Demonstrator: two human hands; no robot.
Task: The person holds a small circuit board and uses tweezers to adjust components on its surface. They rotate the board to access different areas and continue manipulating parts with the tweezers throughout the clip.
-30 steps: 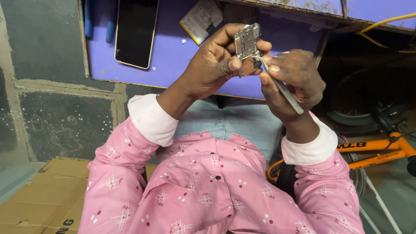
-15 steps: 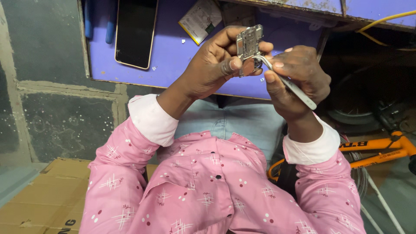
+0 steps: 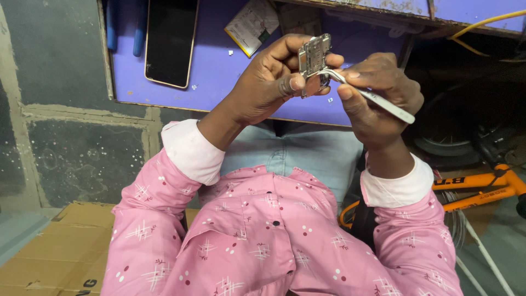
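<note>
Fingers of your left hand (image 3: 268, 82) pinch a small circuit board (image 3: 314, 55) upright; your right hand (image 3: 378, 93) pinches curved tweezers (image 3: 367, 94), tips touching the board's lower edge.

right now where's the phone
In the head view the black phone lies face up on the purple table, upper left, left of the left hand.

Small metal circuit board (image 3: 314, 57), upright, tweezers (image 3: 368, 96) touching.
</note>
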